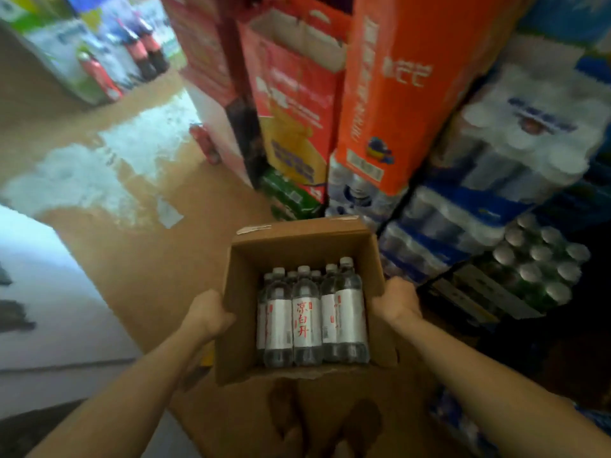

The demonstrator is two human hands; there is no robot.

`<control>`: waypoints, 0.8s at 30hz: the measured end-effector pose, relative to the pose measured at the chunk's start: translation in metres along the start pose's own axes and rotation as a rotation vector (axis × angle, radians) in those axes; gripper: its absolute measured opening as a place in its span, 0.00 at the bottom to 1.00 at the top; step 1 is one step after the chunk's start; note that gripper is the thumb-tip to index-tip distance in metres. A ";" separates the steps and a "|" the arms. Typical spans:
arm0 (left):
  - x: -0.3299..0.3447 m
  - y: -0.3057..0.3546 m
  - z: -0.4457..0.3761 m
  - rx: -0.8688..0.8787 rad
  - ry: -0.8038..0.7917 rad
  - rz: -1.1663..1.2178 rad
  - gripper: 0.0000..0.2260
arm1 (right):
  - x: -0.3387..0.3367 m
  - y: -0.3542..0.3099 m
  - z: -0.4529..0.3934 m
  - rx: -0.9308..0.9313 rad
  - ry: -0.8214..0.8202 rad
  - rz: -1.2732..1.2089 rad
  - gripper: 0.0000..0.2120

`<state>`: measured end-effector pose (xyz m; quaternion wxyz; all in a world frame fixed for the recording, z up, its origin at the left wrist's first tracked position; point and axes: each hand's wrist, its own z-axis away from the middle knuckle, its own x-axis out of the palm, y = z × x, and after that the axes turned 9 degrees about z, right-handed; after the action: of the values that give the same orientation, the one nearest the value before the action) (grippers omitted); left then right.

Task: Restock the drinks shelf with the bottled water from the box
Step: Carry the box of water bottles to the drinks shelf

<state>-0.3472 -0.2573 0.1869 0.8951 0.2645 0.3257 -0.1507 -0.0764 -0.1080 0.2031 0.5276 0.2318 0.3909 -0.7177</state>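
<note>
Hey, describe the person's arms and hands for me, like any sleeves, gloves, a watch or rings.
Both forearms are bare right to the lower edge of the picture: no sleeve shows. The left hand and the right hand wear no gloves, and no watch or wristband shows on either wrist. The fingers are mostly hidden, so rings cannot be ruled out.

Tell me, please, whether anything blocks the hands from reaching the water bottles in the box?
Nothing visible does. The box is open at the top, its flaps folded back, and the bottles stand uncovered inside. The left hand and right hand both grip the box's sides, so neither is free.
</note>
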 end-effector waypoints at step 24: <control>-0.364 -0.106 -0.094 -0.394 0.413 0.409 0.09 | -0.006 -0.541 -0.094 -0.631 -0.165 0.394 0.17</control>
<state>-0.7120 -0.2546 0.3271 0.8559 0.1711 0.4631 0.1541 -0.5897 0.0455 0.3233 0.7307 0.0698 0.4969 -0.4630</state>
